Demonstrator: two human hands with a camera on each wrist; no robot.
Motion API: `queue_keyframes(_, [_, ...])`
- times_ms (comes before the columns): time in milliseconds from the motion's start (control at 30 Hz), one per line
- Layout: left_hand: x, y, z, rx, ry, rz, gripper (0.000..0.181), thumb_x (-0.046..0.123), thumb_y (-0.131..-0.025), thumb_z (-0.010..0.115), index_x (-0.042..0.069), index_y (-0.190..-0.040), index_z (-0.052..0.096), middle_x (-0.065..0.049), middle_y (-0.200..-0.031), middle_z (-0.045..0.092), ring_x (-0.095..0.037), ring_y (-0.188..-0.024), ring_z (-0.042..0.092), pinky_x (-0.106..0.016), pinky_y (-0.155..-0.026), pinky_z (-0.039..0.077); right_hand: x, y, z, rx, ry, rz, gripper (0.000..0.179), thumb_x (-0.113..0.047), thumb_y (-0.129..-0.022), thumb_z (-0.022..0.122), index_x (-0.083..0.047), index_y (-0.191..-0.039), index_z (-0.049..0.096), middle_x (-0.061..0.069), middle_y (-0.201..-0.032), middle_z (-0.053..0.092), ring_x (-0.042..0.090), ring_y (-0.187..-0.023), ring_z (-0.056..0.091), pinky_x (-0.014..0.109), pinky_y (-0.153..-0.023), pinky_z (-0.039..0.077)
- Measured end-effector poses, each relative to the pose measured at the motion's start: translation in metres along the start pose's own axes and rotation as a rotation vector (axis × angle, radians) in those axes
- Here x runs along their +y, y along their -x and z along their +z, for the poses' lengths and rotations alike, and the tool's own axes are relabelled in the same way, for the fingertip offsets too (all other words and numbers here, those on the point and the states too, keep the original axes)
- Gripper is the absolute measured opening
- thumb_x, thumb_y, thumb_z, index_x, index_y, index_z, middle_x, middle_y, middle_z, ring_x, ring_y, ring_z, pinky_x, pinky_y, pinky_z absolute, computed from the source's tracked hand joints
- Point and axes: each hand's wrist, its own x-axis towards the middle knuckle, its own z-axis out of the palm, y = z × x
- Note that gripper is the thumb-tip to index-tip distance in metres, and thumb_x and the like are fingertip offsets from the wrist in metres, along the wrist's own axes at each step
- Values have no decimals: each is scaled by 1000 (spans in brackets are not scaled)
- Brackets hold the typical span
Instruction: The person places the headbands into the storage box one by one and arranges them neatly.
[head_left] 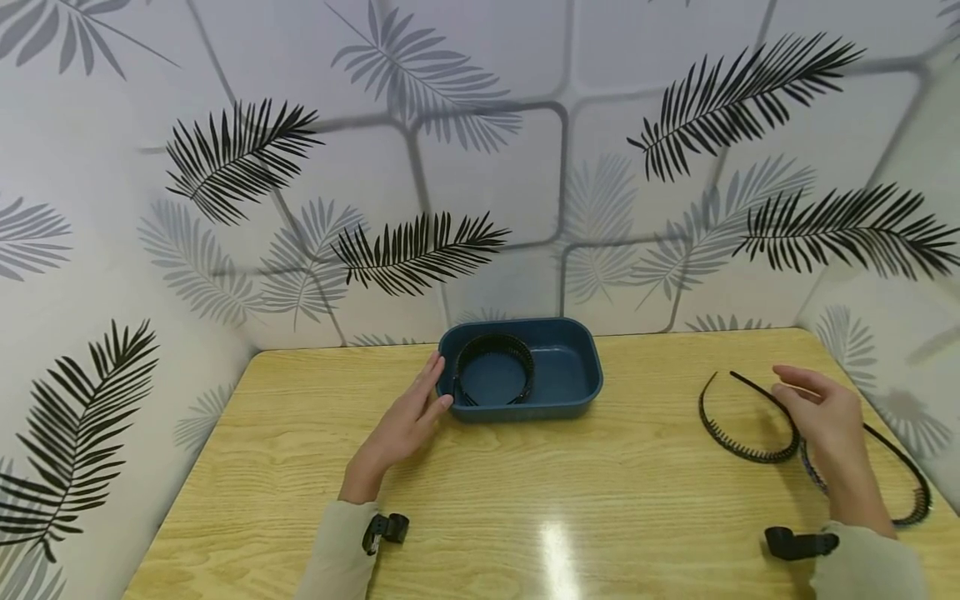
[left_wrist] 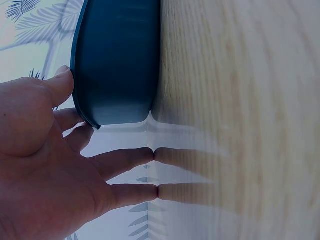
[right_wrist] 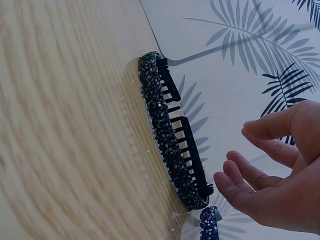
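L hand [head_left: 405, 421] spread agst tray [head_left: 525, 413], R hand [head_left: 831, 421] bent nr headband [right_wrist: 163, 127].

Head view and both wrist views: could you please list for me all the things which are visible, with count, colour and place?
tray: one, dark blue, near the table's back edge
headbands in the tray: at least one, black, left half; too tightly nested to count
left loose headband: one, black and glittery, right part of the table
right loose headband: one, dark with blue glitter, right of the other
table: one, yellowish wood grain, under everything
wall: pale, grey and black leaf pattern, behind
left hand: one, touching the tray's left end
right hand: one, over the loose headbands
sleeves: two, light beige, forearms
wrist devices: two, black, wrists
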Motion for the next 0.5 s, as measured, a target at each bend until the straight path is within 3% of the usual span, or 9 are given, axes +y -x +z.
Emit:
queue_keyframes(133, [0, 0, 1, 10, 2, -3, 60, 26, -102, 44, 3, -151, 17, -11, -158, 10, -28, -143, 13, -51, -111, 20, 2, 0, 0, -15, 148, 18, 46, -38, -93, 58, -11, -131, 58, -4, -120, 54, -10, -89, 46, 14, -68, 44])
queue_keyframes(267, [0, 0, 1, 15, 4, -7, 60, 25, -102, 45, 3, -151, 18, -11, -158, 11, -27, -143, 14, -51, -110, 20, 3, -1, 2, -50, 231, 26, 51, -42, -94, 55, -9, -133, 56, 17, -136, 45, -9, -91, 42, 20, -70, 42])
queue_keyframes(500, [1, -1, 0, 4, 4, -10, 60, 26, -102, 44, 3, -151, 18, -12, -158, 10, -26, -143, 12, -50, -111, 19, 2, -2, 4, -69, 222, 47, 53, -43, -94, 54, -9, -134, 55, 22, -138, 43, -11, -90, 41, 40, -81, 44])
